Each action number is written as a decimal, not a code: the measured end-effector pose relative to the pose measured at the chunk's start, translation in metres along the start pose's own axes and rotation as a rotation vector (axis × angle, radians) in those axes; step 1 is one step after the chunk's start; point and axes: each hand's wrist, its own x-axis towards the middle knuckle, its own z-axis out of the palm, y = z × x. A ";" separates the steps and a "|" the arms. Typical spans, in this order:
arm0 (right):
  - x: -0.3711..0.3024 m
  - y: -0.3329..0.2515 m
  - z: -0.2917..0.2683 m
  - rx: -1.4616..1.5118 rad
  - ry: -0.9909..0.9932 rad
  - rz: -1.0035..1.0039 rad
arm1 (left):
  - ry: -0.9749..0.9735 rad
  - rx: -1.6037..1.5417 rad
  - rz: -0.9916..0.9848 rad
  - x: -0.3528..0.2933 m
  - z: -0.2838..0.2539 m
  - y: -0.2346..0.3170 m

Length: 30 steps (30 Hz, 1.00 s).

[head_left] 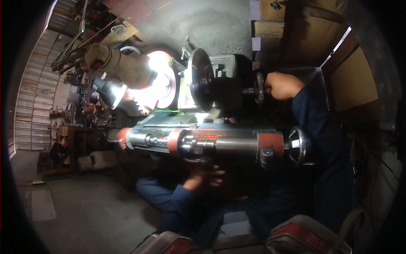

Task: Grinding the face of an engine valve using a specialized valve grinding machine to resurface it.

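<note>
Head view looks down on a grinding machine (203,139) of smooth steel with orange-red painted bands. One right hand (282,85) has its fingers clamped around a small dark handwheel (259,88) at the machine's far side, beside one round metal disc (198,80). One left hand (203,178) sits under the polished cylindrical housing (224,144), fingers curled against its underside; their exact grip is shadowed. One lamp (112,91) glares on a reddish grinding wheel (163,84).
</note>
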 end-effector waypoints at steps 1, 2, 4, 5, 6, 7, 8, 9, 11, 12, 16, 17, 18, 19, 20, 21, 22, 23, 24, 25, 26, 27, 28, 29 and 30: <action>0.001 0.001 -0.001 -0.013 -0.006 -0.024 | 0.022 -0.043 0.009 0.011 0.003 -0.008; 0.001 0.002 0.000 0.019 -0.045 0.015 | 0.079 -0.029 0.023 0.024 0.004 -0.015; 0.004 0.007 0.005 0.094 -0.205 0.105 | 0.221 -0.075 0.181 0.044 0.000 -0.025; 0.008 0.012 0.009 0.148 -0.273 0.134 | 0.319 0.023 0.285 0.049 -0.005 -0.027; 0.013 0.018 0.017 0.152 -0.361 0.134 | 0.449 0.167 0.418 0.052 -0.013 -0.028; 0.020 0.023 0.030 0.086 -0.414 0.135 | 0.614 0.371 0.565 0.053 -0.021 -0.026; 0.029 0.028 0.044 0.036 -0.466 0.112 | 0.788 0.604 0.703 0.051 -0.031 -0.025; 0.040 0.036 0.057 -0.020 -0.511 0.086 | 0.950 0.834 0.822 0.050 -0.039 -0.022; 0.062 0.052 0.079 -0.110 -0.489 0.034 | 1.219 1.147 0.969 0.044 -0.049 -0.019; 0.073 0.058 0.086 -0.207 -0.359 -0.032 | 1.392 1.261 1.013 0.042 -0.050 -0.017; 0.075 0.062 0.062 -0.151 0.106 -0.017 | 1.345 1.027 1.033 0.022 -0.023 -0.002; 0.066 0.058 0.045 -0.105 0.213 0.012 | 1.068 0.742 0.789 0.012 -0.014 0.005; 0.053 0.053 0.030 -0.059 0.149 -0.021 | 0.796 0.425 0.471 -0.001 -0.005 0.013; 0.039 0.047 0.020 -0.001 0.136 -0.098 | 0.572 0.099 0.181 -0.009 0.004 0.018; 0.028 0.040 0.016 0.076 -0.016 -0.040 | 0.453 0.123 0.040 -0.013 0.014 0.019; 0.018 0.037 0.019 0.058 -0.121 -0.027 | 0.384 0.009 0.010 -0.006 0.026 0.014; 0.014 0.034 0.028 0.011 -0.216 0.019 | 0.288 -0.128 0.055 0.001 0.035 0.003; 0.015 0.036 0.040 0.006 -0.287 -0.064 | 0.270 -0.155 0.142 0.015 0.039 -0.004; 0.026 0.040 0.056 -0.074 -0.322 -0.024 | 0.210 -0.192 0.191 0.029 0.039 -0.014; 0.040 0.049 0.071 -0.102 -0.355 -0.047 | 0.210 -0.264 0.263 0.040 0.032 -0.021; 0.056 0.060 0.085 -0.117 -0.383 -0.106 | 0.274 -0.119 0.284 0.050 0.021 -0.025; 0.071 0.072 0.095 -0.184 -0.399 -0.134 | 0.365 -0.008 0.372 0.059 0.010 -0.029; 0.085 0.080 0.101 -0.273 -0.345 -0.171 | 0.509 0.184 0.506 0.066 -0.004 -0.029; 0.091 0.086 0.102 -0.188 -0.167 -0.178 | 0.671 0.415 0.648 0.069 -0.018 -0.029; 0.094 0.089 0.095 -0.158 0.011 -0.135 | 0.868 0.671 0.798 0.070 -0.030 -0.026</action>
